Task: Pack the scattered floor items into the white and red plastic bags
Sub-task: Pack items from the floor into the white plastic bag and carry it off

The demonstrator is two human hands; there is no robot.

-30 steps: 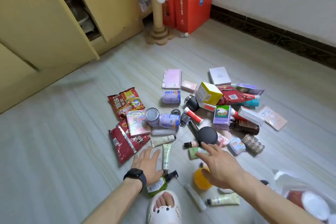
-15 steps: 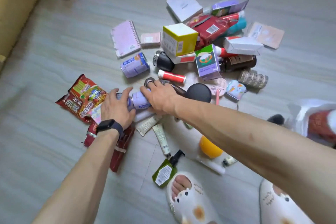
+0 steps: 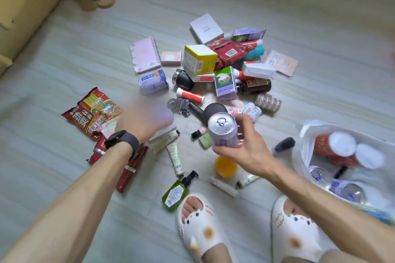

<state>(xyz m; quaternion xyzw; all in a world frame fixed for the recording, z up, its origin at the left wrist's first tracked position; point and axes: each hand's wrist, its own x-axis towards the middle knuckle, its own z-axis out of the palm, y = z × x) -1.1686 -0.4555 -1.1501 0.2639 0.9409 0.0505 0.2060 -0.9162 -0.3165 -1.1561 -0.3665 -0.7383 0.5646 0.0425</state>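
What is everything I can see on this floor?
white plastic bag: one, white, far right, partly filled
held can: one, lavender, off the floor, centre
notebook: one, pink, upper left of pile
floor can: one, lavender, lying below notebook
noodle packet: one, red, left
yellow box: one, yellow, pile centre
pump bottle: one, green, bottom centre
slippers: two, white, bottom
left hand: one, blurred, left of pile; grip unclear
right hand: one, centre, grip round held can

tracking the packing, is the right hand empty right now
No, the right hand grips a purple can, with its fingers curled round the side.
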